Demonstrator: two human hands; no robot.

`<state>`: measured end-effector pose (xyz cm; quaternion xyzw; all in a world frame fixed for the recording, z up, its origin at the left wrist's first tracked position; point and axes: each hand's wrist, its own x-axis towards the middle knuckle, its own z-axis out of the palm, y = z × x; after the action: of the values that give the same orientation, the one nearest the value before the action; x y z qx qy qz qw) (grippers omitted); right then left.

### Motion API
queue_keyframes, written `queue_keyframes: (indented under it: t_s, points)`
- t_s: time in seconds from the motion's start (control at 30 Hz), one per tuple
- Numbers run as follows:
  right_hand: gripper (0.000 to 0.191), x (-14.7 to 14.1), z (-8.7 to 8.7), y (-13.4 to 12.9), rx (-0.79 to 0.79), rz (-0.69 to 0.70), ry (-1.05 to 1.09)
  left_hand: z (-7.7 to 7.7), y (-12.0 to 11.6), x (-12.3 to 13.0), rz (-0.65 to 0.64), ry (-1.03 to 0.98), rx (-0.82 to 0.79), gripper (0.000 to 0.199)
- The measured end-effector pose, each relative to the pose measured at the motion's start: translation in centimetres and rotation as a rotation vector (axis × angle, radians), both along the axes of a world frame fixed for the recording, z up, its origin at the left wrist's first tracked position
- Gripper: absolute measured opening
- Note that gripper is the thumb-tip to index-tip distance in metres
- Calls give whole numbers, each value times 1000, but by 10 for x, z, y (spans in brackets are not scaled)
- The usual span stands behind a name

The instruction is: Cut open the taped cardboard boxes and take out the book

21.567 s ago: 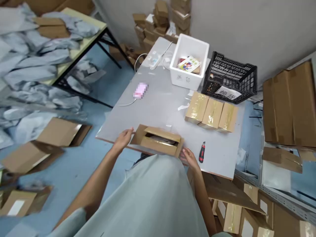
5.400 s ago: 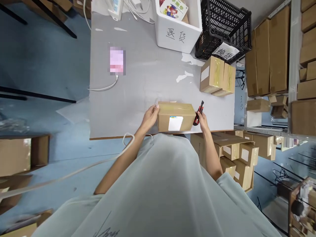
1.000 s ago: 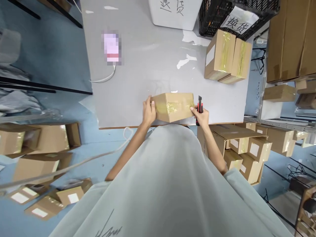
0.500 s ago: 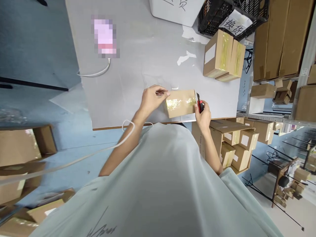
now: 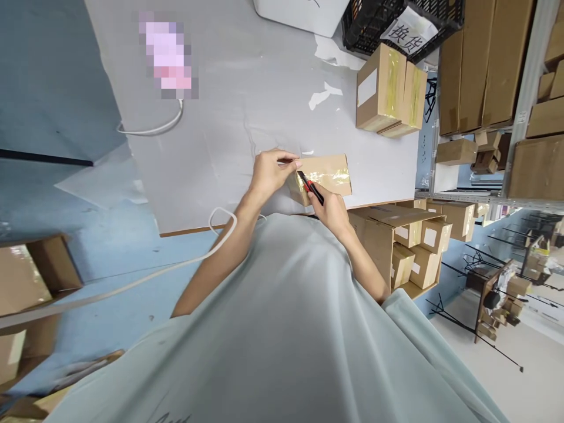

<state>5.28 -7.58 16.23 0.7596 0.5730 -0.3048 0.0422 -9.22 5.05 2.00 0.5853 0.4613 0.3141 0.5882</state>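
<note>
A small cardboard box (image 5: pixel 331 165) with shiny clear tape across it lies near the front edge of the table. At its upper left corner, my left hand (image 5: pixel 269 173) is closed with thumb and fingers gripping the edge; whether a bit of tape is between them is hidden. My right hand (image 5: pixel 332 211) grips a red and black utility knife (image 5: pixel 314 189) over the left part of the box. The knife's tip points up and left, at the taped end close to my left fingertips. I cannot tell whether the blade touches the tape.
Two taped boxes (image 5: pixel 390 88) stand at the table's right, below a black crate (image 5: pixel 361 29). Scraps of white paper (image 5: pixel 325 95) lie behind my box. A white cable (image 5: pixel 167 124) runs from a blurred pink object (image 5: pixel 170 56). An open carton (image 5: pixel 388 218) holds several boxes at lower right.
My right hand has moved left with the utility knife, from beside the box's right end to above its left part. My left hand stays at the box's corner. The view has shifted slightly.
</note>
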Motion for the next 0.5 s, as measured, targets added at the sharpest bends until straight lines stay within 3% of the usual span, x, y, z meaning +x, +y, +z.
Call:
queue_keyframes:
  t_s: [0.17,0.37,0.5]
  points:
    - [47,-10,13,1,-43,15,-18,5,-1,3,8,9,-11,24]
    - [43,-47,34,25,-195,-53,-200,25,0,5,43,138,-48,16]
    - [42,-61,40,29,-260,-57,-236,30,0,5,38,197,-65,11]
